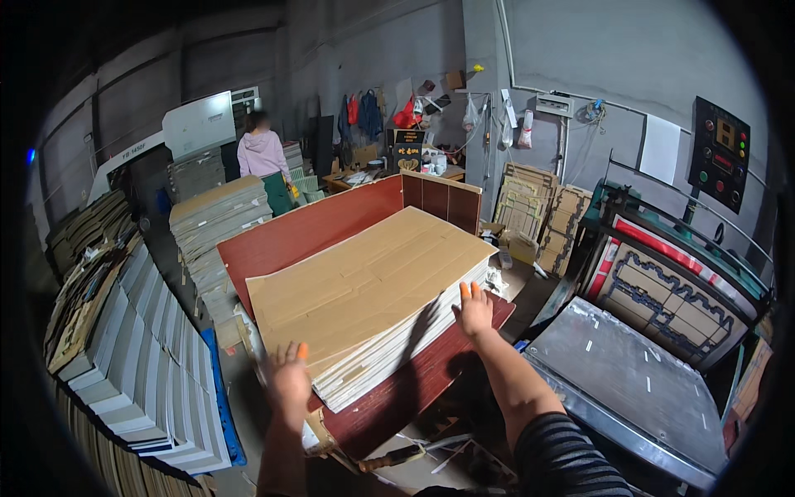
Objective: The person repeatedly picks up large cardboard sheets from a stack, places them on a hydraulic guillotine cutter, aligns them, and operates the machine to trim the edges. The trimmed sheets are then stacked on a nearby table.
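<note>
A stack of flat cardboard sheets (373, 273), brown on top with white edges, rests on a dark red board stand (397, 406) with raised back and side panels. My left hand (290, 383) hovers by the stack's near left corner, fingers apart and slightly blurred, an orange cover on a fingertip. Beside the stack's right edge is my right hand (475, 315), its fingers raised and spread, with orange covers on the tips. Neither hand holds anything that I can see. Whether the right fingers touch the sheets I cannot tell. Its arm casts a shadow across the white edges.
At right stands a die-cutting press with a metal plate (629, 364), a cutting die (667, 306) and a control panel (719, 157). Tall sheet piles (149, 356) line the left. A person in a pink hoodie (263, 153) stands behind. A wooden-handled tool (393, 458) lies below the stand.
</note>
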`<act>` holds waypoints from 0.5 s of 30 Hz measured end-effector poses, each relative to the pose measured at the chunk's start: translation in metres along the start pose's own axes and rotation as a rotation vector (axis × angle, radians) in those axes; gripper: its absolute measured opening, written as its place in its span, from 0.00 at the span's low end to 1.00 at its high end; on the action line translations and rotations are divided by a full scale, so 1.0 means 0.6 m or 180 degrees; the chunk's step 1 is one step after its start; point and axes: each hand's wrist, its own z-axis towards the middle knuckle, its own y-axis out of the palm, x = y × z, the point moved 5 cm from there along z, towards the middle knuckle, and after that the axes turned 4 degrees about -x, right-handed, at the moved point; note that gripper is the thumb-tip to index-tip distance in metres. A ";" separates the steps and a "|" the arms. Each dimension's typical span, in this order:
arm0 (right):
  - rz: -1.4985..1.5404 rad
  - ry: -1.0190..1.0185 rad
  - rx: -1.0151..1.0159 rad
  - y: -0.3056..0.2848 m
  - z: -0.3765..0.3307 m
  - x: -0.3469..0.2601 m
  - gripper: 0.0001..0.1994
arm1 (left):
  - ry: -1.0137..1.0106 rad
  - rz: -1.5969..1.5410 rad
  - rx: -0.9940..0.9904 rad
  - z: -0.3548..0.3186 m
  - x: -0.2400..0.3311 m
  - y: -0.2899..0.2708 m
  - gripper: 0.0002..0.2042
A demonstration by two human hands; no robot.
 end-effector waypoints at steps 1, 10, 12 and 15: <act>0.0194 0.0023 -0.0124 0.023 -0.029 0.000 0.31 | 0.0082 0.0385 0.0099 -0.003 0.048 0.007 0.19; 0.1580 -0.0732 -0.2105 -0.143 -0.497 0.067 0.18 | 0.0274 -0.0274 -0.0468 0.038 0.104 0.036 0.15; 0.1407 -0.0190 -0.2592 -0.182 -0.604 0.146 0.17 | 0.0319 -0.0645 -0.0727 0.052 0.079 0.054 0.18; 0.1833 0.0809 -0.1863 -0.229 -0.845 0.358 0.13 | 0.0458 -0.0589 -0.0780 0.063 0.179 0.060 0.26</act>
